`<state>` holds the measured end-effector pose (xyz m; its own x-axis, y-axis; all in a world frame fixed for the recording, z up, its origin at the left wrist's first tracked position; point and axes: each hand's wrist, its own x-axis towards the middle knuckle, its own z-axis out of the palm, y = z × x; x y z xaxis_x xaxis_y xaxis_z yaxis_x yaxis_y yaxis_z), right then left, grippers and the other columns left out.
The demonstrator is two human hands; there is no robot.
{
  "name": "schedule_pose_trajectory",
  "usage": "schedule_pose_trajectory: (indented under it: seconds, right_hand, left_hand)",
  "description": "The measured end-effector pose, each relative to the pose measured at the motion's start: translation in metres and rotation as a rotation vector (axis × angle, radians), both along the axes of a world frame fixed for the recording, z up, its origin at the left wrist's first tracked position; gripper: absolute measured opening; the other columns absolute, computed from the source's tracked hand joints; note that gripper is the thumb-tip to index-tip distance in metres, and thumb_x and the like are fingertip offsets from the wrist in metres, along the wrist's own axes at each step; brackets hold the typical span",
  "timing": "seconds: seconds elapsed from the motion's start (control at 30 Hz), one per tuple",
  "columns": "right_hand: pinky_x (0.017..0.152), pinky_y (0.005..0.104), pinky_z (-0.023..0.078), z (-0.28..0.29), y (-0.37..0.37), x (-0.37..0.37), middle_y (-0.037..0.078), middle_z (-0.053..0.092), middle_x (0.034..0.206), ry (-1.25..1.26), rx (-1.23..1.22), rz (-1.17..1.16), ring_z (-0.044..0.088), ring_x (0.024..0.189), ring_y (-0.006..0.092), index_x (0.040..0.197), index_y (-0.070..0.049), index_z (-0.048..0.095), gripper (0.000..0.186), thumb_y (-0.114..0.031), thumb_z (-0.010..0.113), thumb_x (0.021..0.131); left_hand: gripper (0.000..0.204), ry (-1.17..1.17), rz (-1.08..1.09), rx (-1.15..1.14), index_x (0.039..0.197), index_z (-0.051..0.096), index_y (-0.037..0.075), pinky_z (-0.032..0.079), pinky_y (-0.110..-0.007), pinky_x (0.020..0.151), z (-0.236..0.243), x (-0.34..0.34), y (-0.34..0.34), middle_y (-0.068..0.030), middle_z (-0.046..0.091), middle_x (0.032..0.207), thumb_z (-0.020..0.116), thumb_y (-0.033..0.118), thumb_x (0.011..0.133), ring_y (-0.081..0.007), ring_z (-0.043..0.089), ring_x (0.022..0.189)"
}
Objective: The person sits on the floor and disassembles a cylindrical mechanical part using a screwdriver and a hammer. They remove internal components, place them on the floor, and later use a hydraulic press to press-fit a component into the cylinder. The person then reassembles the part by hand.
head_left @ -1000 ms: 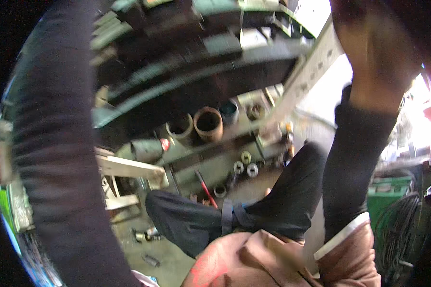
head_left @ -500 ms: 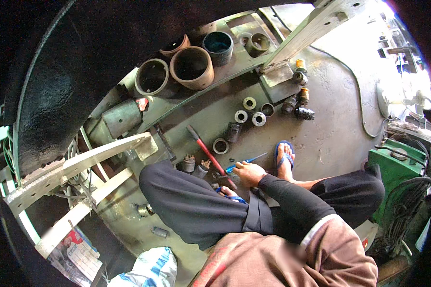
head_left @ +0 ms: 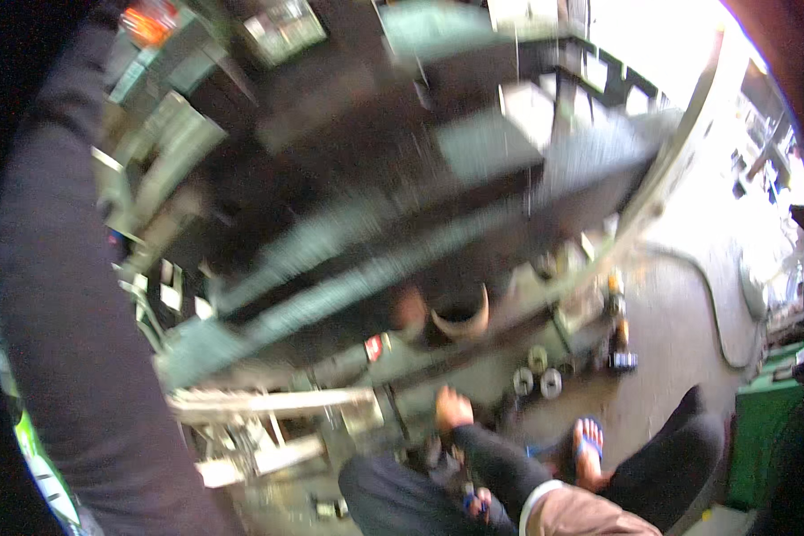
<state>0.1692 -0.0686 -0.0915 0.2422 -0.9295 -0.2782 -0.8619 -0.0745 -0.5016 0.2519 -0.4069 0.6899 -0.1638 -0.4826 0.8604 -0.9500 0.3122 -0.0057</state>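
The right hand [head_left: 454, 409] hangs low over the floor [head_left: 661, 348], too blurred to tell whether it grips anything; the left hand is out of sight. Pale rings [head_left: 551, 393] cluster nearby, probably grouped for easy reach.

Lighting's super uneven here. Daylight-looking glare pours in at the upper right and blows that corner out to plain white, fading across the floor [head_left: 665, 335]. The left half is way dimmer, with the left sleeve [head_left: 89, 268] basically a dark, grainy slab. Motion blur smears the steel bars [head_left: 366, 259] into diagonal streaks, and the right grip [head_left: 454, 411] is soft too. The 3 pale rings [head_left: 550, 383] stay readable. Fisheye bends the upright beam [head_left: 688, 143], with black vignetting all around plus purplish fringing at the right rim.
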Motion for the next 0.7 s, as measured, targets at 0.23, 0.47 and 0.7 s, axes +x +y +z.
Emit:
schedule_pose_trajectory:
  seconds: [0.23, 0.47, 0.7]
  right_hand:
    - [0.108, 0.0384, 0.046, 0.200, 0.016, -0.046, 0.025, 0.065, 0.137, -0.650, 0.348, -0.376, 0.063, 0.129, 0.0323, 0.139, -0.014, 0.063, 0.049, -0.019, 0.066, 0.091]
    - [0.061, 0.0274, 0.047, 0.516, -0.028, -0.156, 0.002, 0.063, 0.078, -1.396, 0.013, -0.116, 0.057, 0.069, 0.0144, 0.087, -0.001, 0.064, 0.031, -0.030, 0.062, 0.097]
    - [0.049, 0.0356, 0.042, 0.819, 0.013, -0.278, 0.006, 0.054, 0.065, -1.526, -0.842, 0.878, 0.050, 0.053, 0.0200, 0.089, -0.013, 0.059, 0.036, -0.043, 0.045, 0.103]
  left_hand:
    - [0.037, 0.079, 0.151, 0.015, 0.101, 0.075, 0.008, 0.058, -0.053, 0.083, 0.003, 0.038, 0.004, -0.0262, 0.073, 0.097, 0.059, 0.040, 0.094, -0.0435, 0.073, 0.093]
    - [0.033, 0.260, 0.094, 0.051, 0.108, 0.074, 0.013, 0.057, -0.056, 0.083, -0.010, -0.021, 0.016, -0.0258, 0.073, 0.098, 0.061, 0.040, 0.096, -0.0459, 0.071, 0.092]
    - [0.049, 0.319, 0.056, -0.293, 0.093, 0.079, 0.009, 0.061, -0.051, 0.084, -0.018, 0.008, 0.011, -0.0238, 0.075, 0.096, 0.055, 0.052, 0.097, -0.0412, 0.075, 0.090]
